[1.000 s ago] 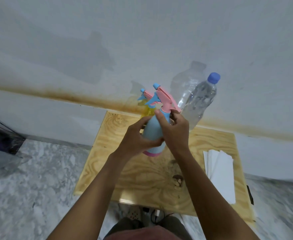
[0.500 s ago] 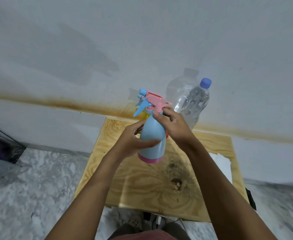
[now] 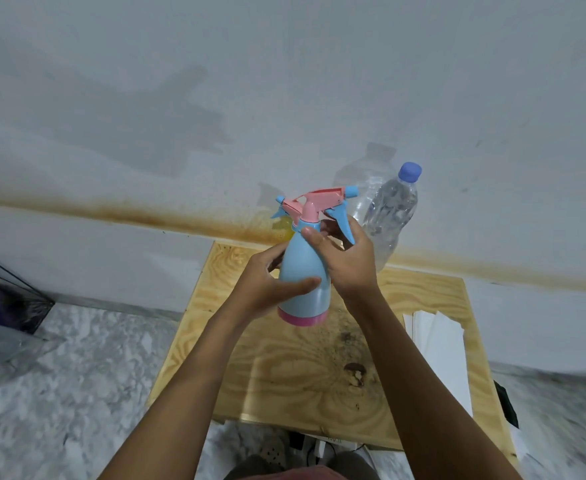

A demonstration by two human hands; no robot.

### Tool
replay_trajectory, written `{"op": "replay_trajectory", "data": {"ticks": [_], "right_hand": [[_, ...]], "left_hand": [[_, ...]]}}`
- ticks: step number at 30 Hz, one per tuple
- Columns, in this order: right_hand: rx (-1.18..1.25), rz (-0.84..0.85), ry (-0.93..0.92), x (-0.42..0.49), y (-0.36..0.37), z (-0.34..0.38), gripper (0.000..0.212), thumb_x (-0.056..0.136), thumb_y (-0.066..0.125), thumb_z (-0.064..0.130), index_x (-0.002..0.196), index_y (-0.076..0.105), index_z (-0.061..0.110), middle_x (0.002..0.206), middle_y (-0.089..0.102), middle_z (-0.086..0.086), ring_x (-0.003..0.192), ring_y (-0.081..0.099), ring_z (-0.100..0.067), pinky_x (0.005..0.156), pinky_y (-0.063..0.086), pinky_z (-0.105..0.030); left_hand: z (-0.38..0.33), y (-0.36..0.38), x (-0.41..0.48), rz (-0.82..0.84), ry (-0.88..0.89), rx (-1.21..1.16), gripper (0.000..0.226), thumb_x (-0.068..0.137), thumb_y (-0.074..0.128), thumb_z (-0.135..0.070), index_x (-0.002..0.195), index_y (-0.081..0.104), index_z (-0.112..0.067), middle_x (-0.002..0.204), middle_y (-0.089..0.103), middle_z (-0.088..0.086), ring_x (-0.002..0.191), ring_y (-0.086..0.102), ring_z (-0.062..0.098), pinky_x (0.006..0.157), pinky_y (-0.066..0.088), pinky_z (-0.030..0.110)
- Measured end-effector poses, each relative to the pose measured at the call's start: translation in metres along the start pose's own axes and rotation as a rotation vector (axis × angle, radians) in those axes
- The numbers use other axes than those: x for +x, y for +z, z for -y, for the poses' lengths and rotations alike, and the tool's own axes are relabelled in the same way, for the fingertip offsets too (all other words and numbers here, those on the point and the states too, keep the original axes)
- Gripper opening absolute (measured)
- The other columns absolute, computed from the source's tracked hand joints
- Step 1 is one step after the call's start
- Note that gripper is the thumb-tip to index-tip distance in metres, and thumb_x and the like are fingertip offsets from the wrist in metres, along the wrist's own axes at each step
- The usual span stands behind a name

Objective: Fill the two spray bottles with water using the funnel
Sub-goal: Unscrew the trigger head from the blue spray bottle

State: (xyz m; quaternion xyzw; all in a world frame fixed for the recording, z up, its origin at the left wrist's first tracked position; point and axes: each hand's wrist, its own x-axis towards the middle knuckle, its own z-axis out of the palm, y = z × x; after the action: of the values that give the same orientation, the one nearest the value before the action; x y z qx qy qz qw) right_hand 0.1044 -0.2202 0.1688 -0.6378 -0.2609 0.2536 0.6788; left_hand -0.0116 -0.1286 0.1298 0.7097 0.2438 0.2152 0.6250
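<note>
I hold a light blue spray bottle (image 3: 303, 271) with a pink base and pink trigger head above the wooden table (image 3: 319, 382). My left hand (image 3: 267, 285) wraps its body. My right hand (image 3: 345, 258) grips the neck just under the spray head, whose nozzle points right. Behind it a yellow spray bottle (image 3: 284, 226) with a pink and blue head stands near the wall, mostly hidden. A clear water bottle (image 3: 390, 213) with a blue cap stands at the back right of the table. No funnel is visible.
White folded paper (image 3: 440, 348) lies on the table's right side. A dark knot and stain (image 3: 353, 368) mark the wood in the middle. A stained wall rises right behind the table. A dark box (image 3: 4, 303) sits on the marble floor at left.
The spray head has turned under my right hand; its nozzle pointed left before and points right now. The blue bottle stays lifted in my left hand.
</note>
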Motion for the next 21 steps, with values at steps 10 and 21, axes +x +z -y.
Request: {"op": "replay_trajectory", "data": {"ticks": [10,21], "right_hand": [[0.241,-0.007,0.207,0.002,0.006,-0.005,0.052,0.073,0.080,0.036,0.118,0.069,0.013,0.114,0.073,-0.010,0.110,0.068,-0.033,0.097,0.053,-0.055],[0.003,-0.044,0.048,0.006,0.012,0.000,0.042,0.073,0.084,0.041,0.108,0.072,0.022,0.107,0.074,0.001,0.105,0.069,-0.020,0.094,0.055,-0.049]], "left_hand": [[-0.002,0.001,0.003,-0.041,0.007,0.005,0.063,0.063,0.085,-0.040,0.122,0.066,-0.029,0.110,0.073,-0.007,0.103,0.068,0.014,0.085,0.058,0.050],[-0.001,0.001,0.006,-0.058,0.030,0.011,0.060,0.063,0.085,-0.037,0.121,0.066,-0.032,0.110,0.072,-0.009,0.104,0.067,0.014,0.086,0.058,0.047]]}}
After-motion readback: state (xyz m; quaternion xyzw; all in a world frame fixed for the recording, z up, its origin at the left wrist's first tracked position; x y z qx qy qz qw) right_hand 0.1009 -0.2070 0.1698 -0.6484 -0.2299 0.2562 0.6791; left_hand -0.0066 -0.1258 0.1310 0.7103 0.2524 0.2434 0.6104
